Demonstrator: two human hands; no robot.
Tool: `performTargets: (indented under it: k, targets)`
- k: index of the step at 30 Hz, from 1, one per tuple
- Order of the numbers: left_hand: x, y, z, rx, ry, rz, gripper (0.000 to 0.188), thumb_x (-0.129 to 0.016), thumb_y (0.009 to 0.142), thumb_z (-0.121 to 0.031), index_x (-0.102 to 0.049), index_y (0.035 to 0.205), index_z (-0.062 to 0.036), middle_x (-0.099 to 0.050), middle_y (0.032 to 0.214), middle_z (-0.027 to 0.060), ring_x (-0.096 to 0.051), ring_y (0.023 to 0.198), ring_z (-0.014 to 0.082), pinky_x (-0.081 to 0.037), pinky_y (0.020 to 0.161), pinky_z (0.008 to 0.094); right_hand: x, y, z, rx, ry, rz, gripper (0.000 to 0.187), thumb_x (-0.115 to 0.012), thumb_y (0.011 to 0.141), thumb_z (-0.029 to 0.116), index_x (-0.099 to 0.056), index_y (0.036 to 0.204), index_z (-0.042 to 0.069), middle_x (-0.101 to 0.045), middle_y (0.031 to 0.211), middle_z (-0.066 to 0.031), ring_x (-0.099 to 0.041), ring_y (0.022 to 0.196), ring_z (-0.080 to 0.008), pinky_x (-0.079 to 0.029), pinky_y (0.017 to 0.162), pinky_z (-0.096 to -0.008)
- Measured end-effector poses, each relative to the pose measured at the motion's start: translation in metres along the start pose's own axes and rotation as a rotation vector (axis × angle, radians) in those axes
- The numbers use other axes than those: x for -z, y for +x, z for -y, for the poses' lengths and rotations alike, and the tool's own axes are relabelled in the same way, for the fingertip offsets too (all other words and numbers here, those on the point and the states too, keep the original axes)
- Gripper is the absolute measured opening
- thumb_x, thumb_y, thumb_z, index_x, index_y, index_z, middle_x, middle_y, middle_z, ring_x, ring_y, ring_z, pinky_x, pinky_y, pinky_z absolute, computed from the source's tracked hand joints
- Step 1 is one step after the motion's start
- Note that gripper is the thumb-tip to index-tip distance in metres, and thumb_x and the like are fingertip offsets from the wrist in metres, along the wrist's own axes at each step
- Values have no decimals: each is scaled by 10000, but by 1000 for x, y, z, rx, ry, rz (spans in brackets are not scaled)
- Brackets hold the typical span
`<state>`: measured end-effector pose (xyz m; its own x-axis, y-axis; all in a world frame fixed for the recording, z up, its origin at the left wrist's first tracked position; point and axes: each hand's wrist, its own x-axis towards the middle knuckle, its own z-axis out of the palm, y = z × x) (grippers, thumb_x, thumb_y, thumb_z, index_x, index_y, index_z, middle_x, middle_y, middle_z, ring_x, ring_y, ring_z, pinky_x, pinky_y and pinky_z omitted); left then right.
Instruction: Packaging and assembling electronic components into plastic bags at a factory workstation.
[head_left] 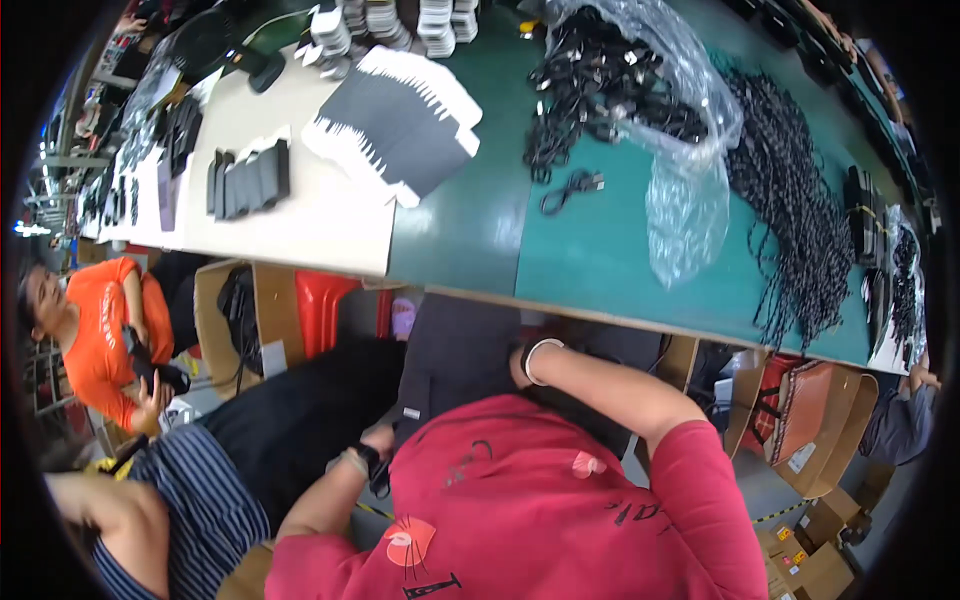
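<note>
Both of my hands are down below the table edge, beside my dark-clothed lap point(455, 350). My left hand point(379, 438) rests at the left side of the lap, with a dark watch point(368, 457) on the wrist. Its fingers are mostly hidden against dark cloth. At the right side of the lap is my right hand point(518, 368), a white band point(538, 360) round its wrist, with its fingers out of sight. Above on the green table point(590, 240) lie a single coiled black cable point(572, 192) and a tangled pile of black cables point(610, 75), partly in clear plastic point(690, 215).
Fanned grey-and-white card sleeves point(395, 120) and grey folded pieces point(248, 180) lie on the pale tabletop point(330, 230). Braided black cords point(790, 190) heap at right. Cartons point(815, 425) and a red stool point(322, 305) stand below. Two people sit at left, one in orange point(110, 320).
</note>
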<state>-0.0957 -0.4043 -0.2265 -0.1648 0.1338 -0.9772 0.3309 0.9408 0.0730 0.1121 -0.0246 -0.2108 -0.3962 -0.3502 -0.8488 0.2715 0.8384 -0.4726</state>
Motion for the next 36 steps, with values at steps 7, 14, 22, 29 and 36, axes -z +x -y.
performTargets:
  k: [7,14,22,29,36]
  targets:
    - [-36,25,62,-211,-433,186,390,-620,953,-248,-621,1272,-24,-692,1163,82,-669,1037,215,-572,840,390,-38,112,-7,-424,-362,-256,418,-499,934,215,-624,1318,109,-588,1392,-107,-561,1266,-298,-472,1015,-409]
    - [28,-57,-78,-43,-913,170,396,-561,976,-197,-572,1317,3,-643,1280,101,-620,1116,207,-519,939,386,-56,24,-41,-372,-112,-404,396,-503,930,218,-640,1278,89,-605,1362,-117,-577,1238,-309,-480,995,-422]
    - [29,1,-116,-405,-699,231,370,-528,997,-219,-597,1272,18,-669,1225,108,-640,1069,207,-531,898,383,3,-2,-79,-434,148,-652,375,-507,927,221,-657,1233,65,-624,1328,-128,-596,1206,-322,-490,972,-437]
    - [22,38,-104,-455,-654,247,358,-500,1015,-242,-625,1222,23,-696,1149,110,-664,1001,204,-542,839,381,27,-13,-52,-400,325,-839,362,-511,923,223,-673,1193,44,-641,1298,-138,-613,1179,-333,-499,952,-450]
    - [37,64,-105,-394,-657,122,367,-488,1034,-298,-648,1158,8,-722,945,77,-692,803,191,-544,682,353,45,-54,-22,-307,405,-1074,354,-515,920,226,-688,1153,23,-659,1268,-148,-630,1151,-344,-507,933,-463]
